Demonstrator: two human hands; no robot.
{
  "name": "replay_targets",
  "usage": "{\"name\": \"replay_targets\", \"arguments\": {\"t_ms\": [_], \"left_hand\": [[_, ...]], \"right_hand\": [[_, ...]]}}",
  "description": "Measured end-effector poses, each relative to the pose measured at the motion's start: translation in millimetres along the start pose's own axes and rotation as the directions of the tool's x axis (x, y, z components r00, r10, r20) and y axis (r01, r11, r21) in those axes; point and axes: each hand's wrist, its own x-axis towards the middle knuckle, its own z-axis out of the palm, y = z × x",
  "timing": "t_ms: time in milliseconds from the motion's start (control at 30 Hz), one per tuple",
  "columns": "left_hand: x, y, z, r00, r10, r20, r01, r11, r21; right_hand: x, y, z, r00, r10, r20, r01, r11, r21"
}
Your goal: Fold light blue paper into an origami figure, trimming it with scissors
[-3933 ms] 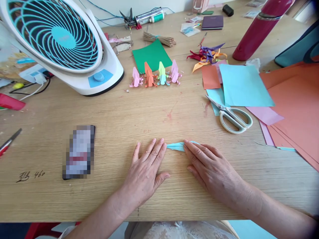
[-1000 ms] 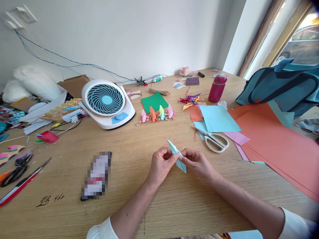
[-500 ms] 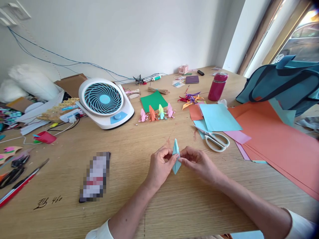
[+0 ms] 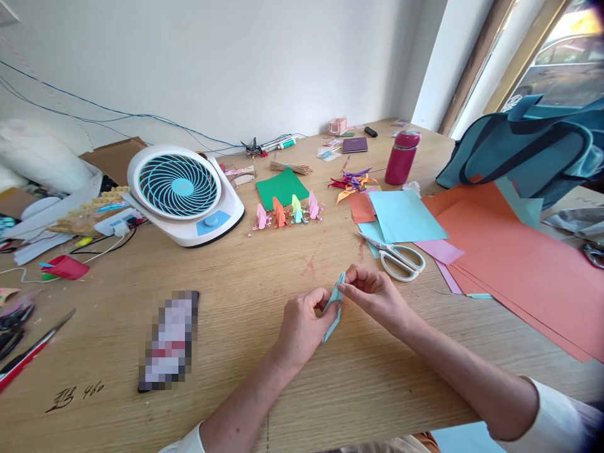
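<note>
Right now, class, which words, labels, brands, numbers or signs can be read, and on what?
"460": handwritten in black on the table; the marks before it I cannot read.
Fan hub: any lettering too small.
Phone-like slab: pixelated, unreadable.
Folded blue paper: no text visible.

Holds a narrow folded light-blue paper (image 4: 335, 295) aslant in the left hand (image 4: 302, 319) over the desk (image 4: 226, 308) and pinches its upper end with the fingers (image 4: 356, 277) of the right hand (image 4: 383, 301). Has scissors (image 4: 387, 250) lying near the right hand, blades over a light-blue sheet (image 4: 372, 230). Farther off, has four small folded figures (image 4: 279, 214) in a row before a green sheet (image 4: 282, 184), with a fan (image 4: 182, 187) to their left.
</note>
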Motion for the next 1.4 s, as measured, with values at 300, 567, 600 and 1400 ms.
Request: {"name": "replay_targets", "arguments": {"t_ms": [300, 567, 600, 1400], "left_hand": [[-1, 1, 2.3, 1.000, -0.015, -0.023, 0.016, 0.999, 0.037], [-2, -1, 3.9, 1.000, -0.016, -0.006, 0.016, 1.000, 0.005], [-2, -1, 3.7, 1.000, -0.014, -0.005, 0.014, 1.000, -0.002], [-3, -2, 6.5, 1.000, 0.004, -0.006, -0.004, 1.000, -0.024]], "right_hand": [[0, 4, 4, 0.998, 0.037, -0.055, -0.034, 0.998, 0.045], [-1, -5, 2, 0.997, 0.036, -0.067, -0.035, 0.999, 0.021], [-1, -6, 1, 0.998, 0.035, -0.061, -0.034, 0.999, 0.013], [2, -8, -6, 0.996, 0.062, -0.069, -0.060, 0.998, 0.027]]}}
